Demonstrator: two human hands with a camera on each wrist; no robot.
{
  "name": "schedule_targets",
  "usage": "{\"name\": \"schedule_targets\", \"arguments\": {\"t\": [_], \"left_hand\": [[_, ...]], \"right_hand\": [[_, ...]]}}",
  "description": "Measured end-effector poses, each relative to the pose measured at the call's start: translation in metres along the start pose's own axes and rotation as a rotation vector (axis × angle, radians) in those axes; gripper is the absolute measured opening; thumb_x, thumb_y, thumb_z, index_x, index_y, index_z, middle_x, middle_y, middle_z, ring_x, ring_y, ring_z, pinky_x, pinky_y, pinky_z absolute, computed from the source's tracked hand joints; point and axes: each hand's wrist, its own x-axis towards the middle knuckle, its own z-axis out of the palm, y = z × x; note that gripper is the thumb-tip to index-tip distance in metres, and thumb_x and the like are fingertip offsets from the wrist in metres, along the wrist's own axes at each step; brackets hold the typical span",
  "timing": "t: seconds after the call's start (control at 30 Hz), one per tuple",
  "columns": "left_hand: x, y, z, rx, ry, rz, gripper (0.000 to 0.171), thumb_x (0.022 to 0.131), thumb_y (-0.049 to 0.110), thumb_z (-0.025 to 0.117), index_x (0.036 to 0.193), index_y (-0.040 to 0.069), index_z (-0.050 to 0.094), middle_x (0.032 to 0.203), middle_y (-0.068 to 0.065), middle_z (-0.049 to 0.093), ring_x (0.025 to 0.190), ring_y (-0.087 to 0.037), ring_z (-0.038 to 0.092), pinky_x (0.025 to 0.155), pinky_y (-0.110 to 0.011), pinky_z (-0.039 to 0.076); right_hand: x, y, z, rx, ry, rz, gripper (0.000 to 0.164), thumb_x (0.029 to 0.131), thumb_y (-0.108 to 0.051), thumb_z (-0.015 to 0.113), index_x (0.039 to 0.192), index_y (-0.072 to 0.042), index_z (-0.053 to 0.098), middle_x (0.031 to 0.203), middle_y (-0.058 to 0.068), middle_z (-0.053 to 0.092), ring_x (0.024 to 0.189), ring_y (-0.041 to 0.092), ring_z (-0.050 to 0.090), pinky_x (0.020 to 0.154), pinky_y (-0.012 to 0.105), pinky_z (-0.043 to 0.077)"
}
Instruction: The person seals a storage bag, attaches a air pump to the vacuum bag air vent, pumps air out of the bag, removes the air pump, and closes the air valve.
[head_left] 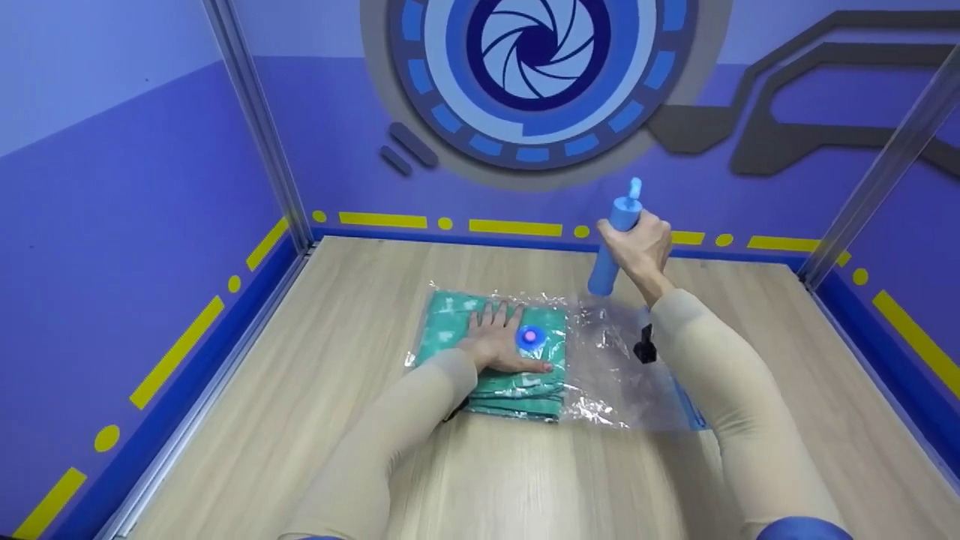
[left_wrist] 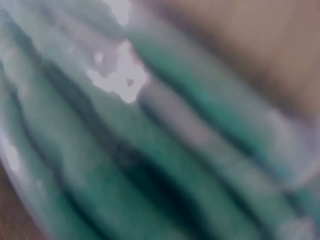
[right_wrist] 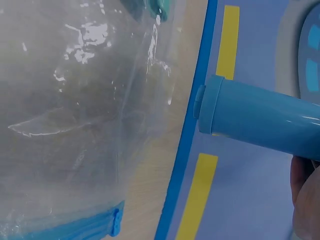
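Observation:
A clear plastic vacuum storage bag [head_left: 611, 379] lies flat on the table with folded green cloth [head_left: 442, 330] filling its left half. On top of the bag is a round blue valve [head_left: 531, 337] with a pink centre. My left hand [head_left: 495, 346] presses on the cloth through the plastic, fingers spread, beside the valve. Above the bag's far right side, my right hand [head_left: 641, 241] grips a blue hand pump [head_left: 602, 271], held up off the table at a tilt. In the right wrist view the pump [right_wrist: 260, 117] shows its capped end. Blurred green folds [left_wrist: 150, 150] fill the left wrist view.
A blue zip edge [right_wrist: 75, 225] runs along the bag's right end. Purple-blue panels [head_left: 322, 150] with metal corner posts [head_left: 259, 120] stand around the wooden table [head_left: 360, 300]. A black strap end [head_left: 645, 349] hangs by my right forearm.

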Motion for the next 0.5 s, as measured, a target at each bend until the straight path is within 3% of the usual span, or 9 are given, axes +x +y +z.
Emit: {"name": "schedule_targets", "arguments": {"t": [0.17, 0.5], "left_hand": [[0.001, 0.0, -0.001, 0.005, -0.015, 0.002, 0.135, 0.087, 0.097, 0.06, 0.183, 0.019, 0.004, 0.192, -0.016, 0.002, 0.179, -0.045, 0.002, 0.145, -0.065, 0.006], [0.002, 0.0, -0.001, 0.017, -0.028, -0.01, 0.137, 0.086, 0.099, 0.059, 0.183, 0.02, 0.004, 0.192, -0.016, 0.002, 0.179, -0.045, 0.001, 0.145, -0.064, 0.006]], "right_hand": [[-0.011, -0.008, 0.001, 0.006, -0.024, -0.059, 0.037, 0.087, -0.045, 0.081, 0.094, -0.009, 0.075, 0.087, 0.015, 0.079, 0.078, 0.03, 0.072, 0.067, 0.037, 0.051], [-0.029, -0.023, 0.0, 0.044, -0.084, -0.086, 0.038, 0.088, -0.044, 0.083, 0.094, -0.007, 0.076, 0.085, 0.014, 0.079, 0.072, 0.025, 0.07, 0.063, 0.034, 0.053]]}}
